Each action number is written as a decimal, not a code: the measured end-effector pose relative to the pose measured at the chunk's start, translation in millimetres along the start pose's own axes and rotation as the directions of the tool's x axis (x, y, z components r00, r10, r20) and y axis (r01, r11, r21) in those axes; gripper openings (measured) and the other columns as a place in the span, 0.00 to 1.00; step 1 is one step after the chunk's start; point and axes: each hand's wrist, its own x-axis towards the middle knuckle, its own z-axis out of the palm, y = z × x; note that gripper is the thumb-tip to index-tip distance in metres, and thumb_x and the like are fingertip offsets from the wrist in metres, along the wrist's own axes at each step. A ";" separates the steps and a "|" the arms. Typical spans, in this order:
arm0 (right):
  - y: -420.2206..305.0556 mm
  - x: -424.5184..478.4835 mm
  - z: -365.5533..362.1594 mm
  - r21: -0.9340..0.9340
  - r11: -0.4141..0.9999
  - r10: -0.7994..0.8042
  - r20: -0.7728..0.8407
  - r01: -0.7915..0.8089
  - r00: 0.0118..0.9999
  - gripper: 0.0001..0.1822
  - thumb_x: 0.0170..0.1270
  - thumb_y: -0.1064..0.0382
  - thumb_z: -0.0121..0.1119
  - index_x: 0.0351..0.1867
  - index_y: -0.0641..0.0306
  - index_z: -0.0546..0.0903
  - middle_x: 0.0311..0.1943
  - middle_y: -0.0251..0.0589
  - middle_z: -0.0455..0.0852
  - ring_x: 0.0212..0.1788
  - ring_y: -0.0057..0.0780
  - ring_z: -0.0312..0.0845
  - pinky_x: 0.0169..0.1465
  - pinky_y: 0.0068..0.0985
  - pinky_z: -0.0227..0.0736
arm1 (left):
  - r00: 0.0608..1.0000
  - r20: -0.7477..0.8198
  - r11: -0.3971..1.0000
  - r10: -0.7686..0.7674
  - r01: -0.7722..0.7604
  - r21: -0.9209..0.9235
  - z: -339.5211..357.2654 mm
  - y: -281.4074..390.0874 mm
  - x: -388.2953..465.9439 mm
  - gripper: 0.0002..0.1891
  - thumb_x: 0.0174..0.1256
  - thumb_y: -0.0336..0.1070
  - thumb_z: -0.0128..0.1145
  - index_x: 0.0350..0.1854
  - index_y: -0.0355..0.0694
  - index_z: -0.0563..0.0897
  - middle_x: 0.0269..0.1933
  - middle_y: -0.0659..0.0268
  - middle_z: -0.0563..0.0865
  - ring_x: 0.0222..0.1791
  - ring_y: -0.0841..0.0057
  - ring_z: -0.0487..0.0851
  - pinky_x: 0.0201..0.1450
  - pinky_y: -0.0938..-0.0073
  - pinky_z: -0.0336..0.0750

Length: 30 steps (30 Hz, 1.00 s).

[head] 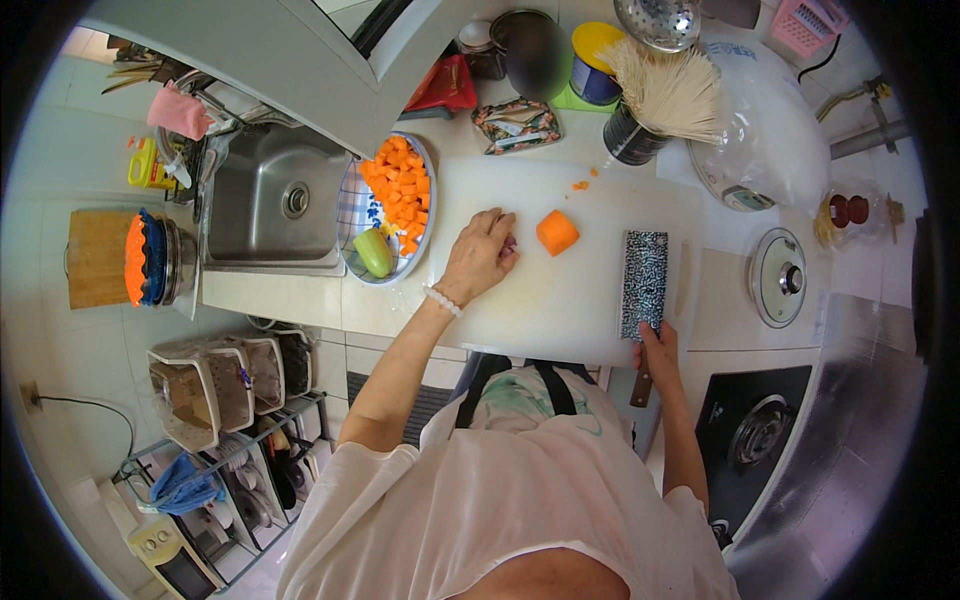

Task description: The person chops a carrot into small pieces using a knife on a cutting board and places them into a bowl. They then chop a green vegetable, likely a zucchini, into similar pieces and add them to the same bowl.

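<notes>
My left hand (480,255), with a beaded bracelet at its wrist, rests on the white cutting board (525,315). Its fingers curl around a small purplish piece (511,244), mostly hidden. A peeled chunk of carrot (557,232) lies just right of these fingers. My right hand (657,351) grips the wooden handle of a cleaver (643,281) whose patterned blade points away from me over the board's right side. Left of the board, an oval patterned plate (351,196) holds diced carrot (397,180) and a piece of green squash (373,253).
A steel sink (247,225) lies left of the plate. A cabinet door (300,60) overhangs the sink and counter. Behind the board stand dried noodles (667,90) in a dark can and a floral pouch (517,124). A glass lid (778,277) and gas hob (750,435) are at right.
</notes>
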 end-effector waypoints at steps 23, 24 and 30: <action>1.6 4.1 -4.5 -0.001 1.000 -0.031 0.087 0.031 0.996 0.10 0.73 0.59 0.54 0.36 0.63 0.75 0.19 0.34 0.77 0.14 0.22 0.70 0.17 0.24 0.67 | 0.995 0.031 0.990 -0.094 0.090 0.104 33.9 81.3 41.5 0.26 0.52 0.32 0.65 0.56 0.32 0.74 0.49 0.50 0.79 0.51 0.56 0.78 0.51 0.60 0.77; 1.3 3.7 -4.5 0.007 1.000 -0.021 0.086 0.021 0.996 0.10 0.73 0.59 0.54 0.36 0.63 0.75 0.19 0.34 0.77 0.14 0.22 0.70 0.17 0.24 0.67 | 0.994 0.021 0.986 -0.103 0.099 0.133 40.0 80.1 43.7 0.24 0.53 0.30 0.63 0.54 0.32 0.74 0.47 0.51 0.79 0.49 0.56 0.78 0.49 0.59 0.77; 0.8 2.6 -5.5 0.018 1.000 -0.023 0.090 0.021 0.996 0.09 0.73 0.60 0.53 0.37 0.63 0.75 0.19 0.35 0.77 0.14 0.23 0.70 0.17 0.24 0.66 | 0.984 0.056 0.983 0.170 -0.173 0.059 31.9 94.7 19.3 0.25 0.51 0.24 0.58 0.56 0.33 0.75 0.51 0.56 0.79 0.50 0.57 0.77 0.53 0.60 0.74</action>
